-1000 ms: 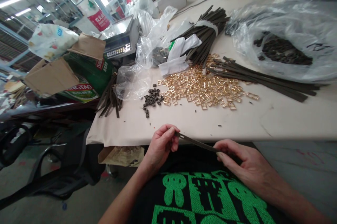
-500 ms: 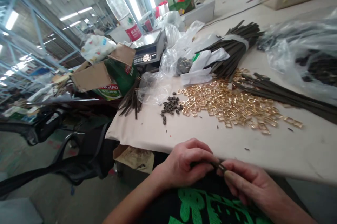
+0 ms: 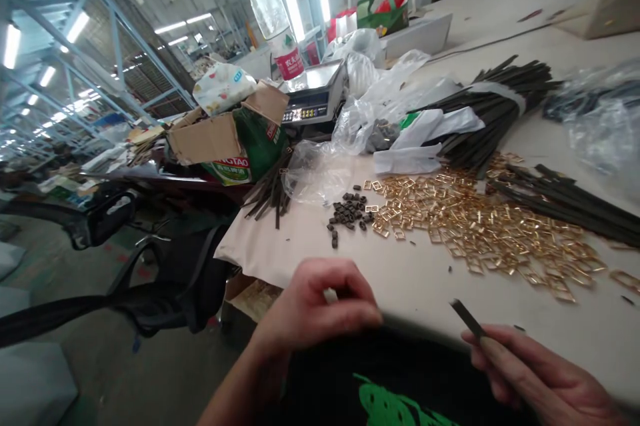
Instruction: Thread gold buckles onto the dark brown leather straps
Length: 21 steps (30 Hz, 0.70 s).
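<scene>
My right hand [image 3: 535, 376] grips a dark narrow strap [image 3: 467, 318] at the table's near edge, its free end sticking up and to the left. My left hand [image 3: 320, 306] hovers at the edge with fingers curled and thumb against them; whether it holds anything I cannot make out. Just beyond my hands lie a spread of gold metal buckles [image 3: 475, 219] and a small heap of dark loops [image 3: 350, 209]. More dark straps lie in a tied bundle [image 3: 495, 109] and in a loose row [image 3: 575, 203] to the right.
On the beige table [image 3: 310, 239] stand a digital scale [image 3: 315, 96], clear plastic bags [image 3: 350, 133], a white packet [image 3: 415, 159], a green carton [image 3: 235, 139] and a water bottle [image 3: 270, 13]. A black chair [image 3: 115, 293] stands at the left.
My hands have parted: the left let go of the strap and moved left, while the right pulled the strap to the right. The camera has swung left and up.
</scene>
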{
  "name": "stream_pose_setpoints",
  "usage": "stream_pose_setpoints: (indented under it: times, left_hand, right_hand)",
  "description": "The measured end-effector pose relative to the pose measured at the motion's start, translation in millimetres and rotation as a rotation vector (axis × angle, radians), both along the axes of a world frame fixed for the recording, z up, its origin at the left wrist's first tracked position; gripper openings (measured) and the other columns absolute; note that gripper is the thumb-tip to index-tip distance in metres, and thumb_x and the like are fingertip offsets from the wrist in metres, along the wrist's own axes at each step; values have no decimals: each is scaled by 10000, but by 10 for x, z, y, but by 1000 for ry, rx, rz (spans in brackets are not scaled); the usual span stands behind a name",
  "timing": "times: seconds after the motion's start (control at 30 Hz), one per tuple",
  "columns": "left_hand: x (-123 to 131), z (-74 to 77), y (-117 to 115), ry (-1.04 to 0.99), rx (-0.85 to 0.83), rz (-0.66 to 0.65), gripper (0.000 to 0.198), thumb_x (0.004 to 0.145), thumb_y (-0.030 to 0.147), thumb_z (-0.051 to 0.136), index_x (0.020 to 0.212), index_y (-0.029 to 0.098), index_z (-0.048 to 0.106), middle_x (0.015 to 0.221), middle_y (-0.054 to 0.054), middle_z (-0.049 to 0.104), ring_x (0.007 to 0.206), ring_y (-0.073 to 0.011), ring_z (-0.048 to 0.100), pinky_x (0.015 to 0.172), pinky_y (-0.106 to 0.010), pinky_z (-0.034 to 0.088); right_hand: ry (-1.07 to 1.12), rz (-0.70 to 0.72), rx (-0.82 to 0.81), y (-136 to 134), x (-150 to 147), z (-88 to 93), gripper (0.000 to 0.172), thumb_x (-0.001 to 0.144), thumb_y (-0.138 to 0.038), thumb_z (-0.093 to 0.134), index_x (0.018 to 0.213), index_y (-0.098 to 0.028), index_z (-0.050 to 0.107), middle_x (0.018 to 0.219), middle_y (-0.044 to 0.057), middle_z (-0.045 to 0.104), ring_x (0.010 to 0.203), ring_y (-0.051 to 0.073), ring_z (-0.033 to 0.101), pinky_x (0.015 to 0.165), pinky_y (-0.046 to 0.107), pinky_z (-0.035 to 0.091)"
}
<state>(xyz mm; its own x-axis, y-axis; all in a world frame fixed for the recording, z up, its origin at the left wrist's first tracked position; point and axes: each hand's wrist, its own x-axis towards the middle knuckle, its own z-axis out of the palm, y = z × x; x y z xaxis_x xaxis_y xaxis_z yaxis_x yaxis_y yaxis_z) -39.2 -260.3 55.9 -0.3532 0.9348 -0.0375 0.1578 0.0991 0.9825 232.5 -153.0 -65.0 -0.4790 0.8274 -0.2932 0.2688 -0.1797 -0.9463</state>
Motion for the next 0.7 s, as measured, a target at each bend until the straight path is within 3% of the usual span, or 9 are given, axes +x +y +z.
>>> stream_pose_setpoints:
  times: [0.07,0.13,0.23,0.37,0.5,0.6,0.7]
  left_hand:
    - [-261,-158,267,391,-51,137,205,781,390,723,690,218,660,648,-12,608,590,-151,520,596,-278,388]
    - [-449,-375,454,628,-164,217,173,777,341,723,714,204,639,691,-10,613,615,-150,514,626,-282,366]
    - [-572,-653,557,776,-292,216,138,783,301,704,740,195,628,729,-20,618,678,-173,539,656,-295,362]
    - [-590,-767,546,799,-273,184,70,772,208,670,733,204,612,749,-3,616,695,-162,551,666,-280,379]
    - [-506,-798,547,534,-194,176,116,740,184,669,692,198,565,651,36,575,602,-125,542,607,-245,392]
    - [-314,-833,550,51,-133,123,159,716,241,709,691,183,563,590,39,577,552,-118,559,552,-227,408]
    - [-37,-821,532,-444,-74,51,247,690,309,778,697,154,585,692,-7,656,609,-114,626,561,-201,452]
  right_hand:
    - [-17,17,9,-4,-40,83,433,753,-644,632,903,-249,730,680,56,702,456,179,565,417,283,508]
    - [-49,58,29,-16,-106,207,450,781,-666,591,824,-238,721,635,46,674,444,166,549,410,269,488]
    - [-88,133,57,-27,-200,353,520,811,-705,530,706,-221,690,590,34,630,437,144,532,416,246,464]
    - [-110,163,49,-23,-229,354,493,842,-671,526,762,-211,684,598,17,622,451,134,529,433,231,448]
    - [-110,173,75,-22,-243,302,421,884,-590,523,793,-207,669,626,9,629,481,132,542,461,225,446]
    - [-118,194,118,-21,-312,349,376,905,-537,509,819,-207,667,631,2,627,484,129,543,462,224,438]
    - [-115,204,183,-21,-408,470,333,920,-486,492,842,-210,662,609,-11,611,459,122,526,446,223,419]
